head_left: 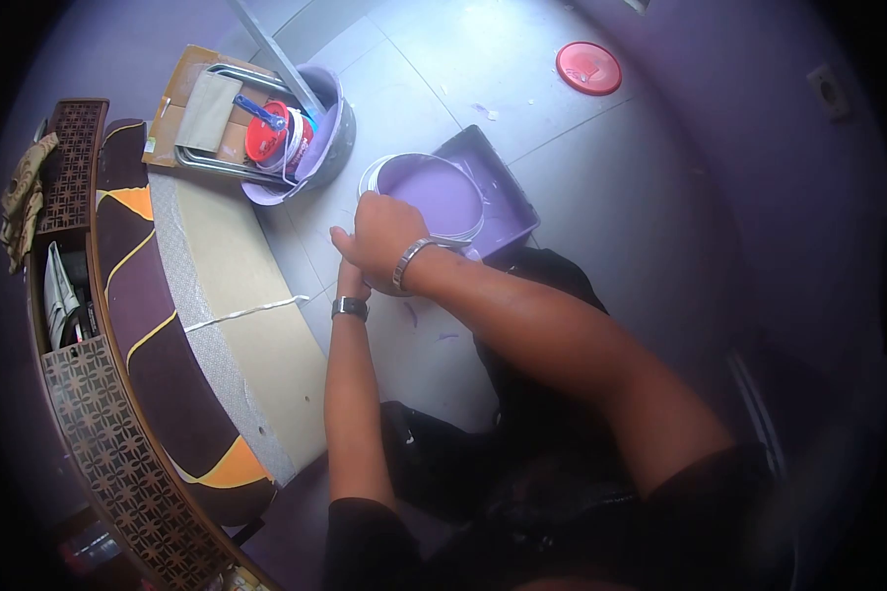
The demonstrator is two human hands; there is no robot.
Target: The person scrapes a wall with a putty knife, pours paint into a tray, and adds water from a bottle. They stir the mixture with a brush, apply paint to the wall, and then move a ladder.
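Note:
A white bucket of purple paint [432, 197] stands beside a dark-rimmed tray [511, 212] coated in purple. My right hand [382, 236], with a metal bracelet at the wrist, is closed at the bucket's near left rim. Just below it is my left hand [353, 281], with a dark watch on the wrist; the right hand partly covers it. Whether either hand grips the bucket or something small is hidden.
A red lid [588, 68] lies on the tiled floor. At the upper left, a large tub [337, 148] holds a red container [266, 138], near cardboard [172, 98] and a metal frame. A patterned mattress [153, 325] and wooden headboard [118, 443] run along the left.

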